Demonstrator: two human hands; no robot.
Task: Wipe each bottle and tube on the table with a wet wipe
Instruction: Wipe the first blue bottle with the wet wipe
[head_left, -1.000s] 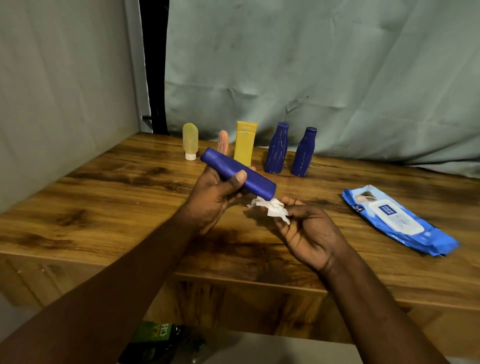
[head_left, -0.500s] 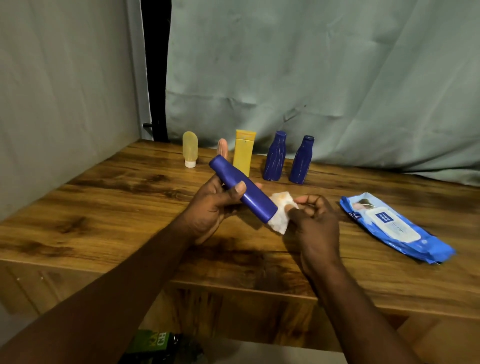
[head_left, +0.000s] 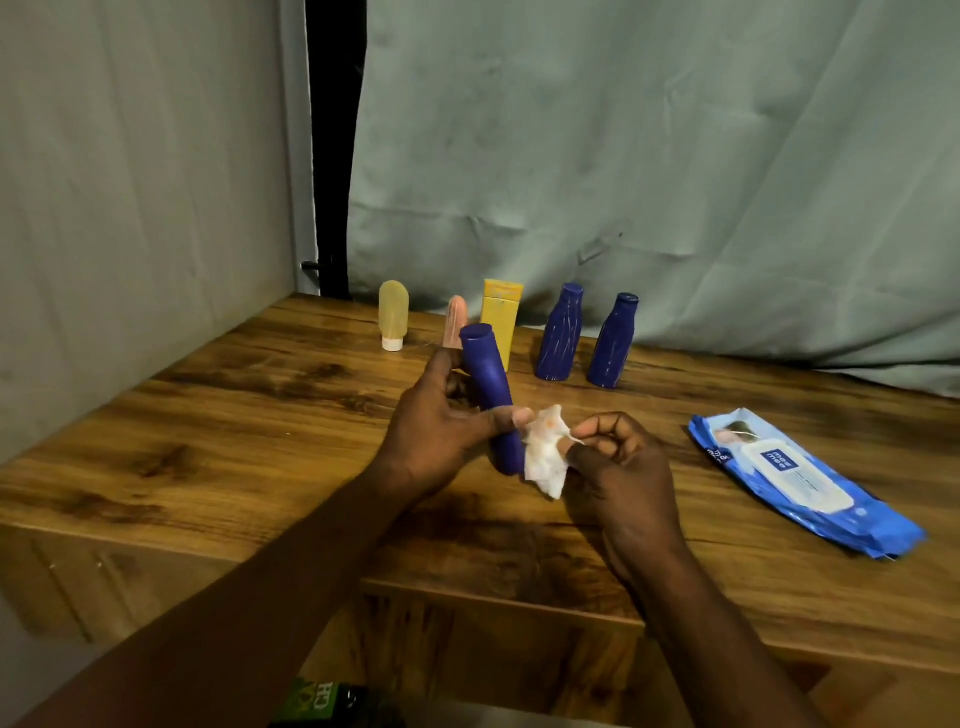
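While the left hand (head_left: 441, 431) grips the dark blue tube (head_left: 488, 384) above the surface (head_left: 260, 441), the right hand (head_left: 618, 467) pinches a crumpled wet wipe (head_left: 545, 452) against its lower end

Both forearms reach in from the near edge; the left thumb lies across the tube, which tilts near upright, and the right thumb and forefinger nip the wipe. Wiping this tube looks to be the step in hand; the next move likely calls for sliding the wipe up the barrel while the left hand turns it. Farther right lies the wipes pack (head_left: 795, 473); at the back stand a pale tube (head_left: 393, 314), a pink tube (head_left: 456, 318), a yellow tube (head_left: 500, 317) and two blue bottles (head_left: 560, 332)
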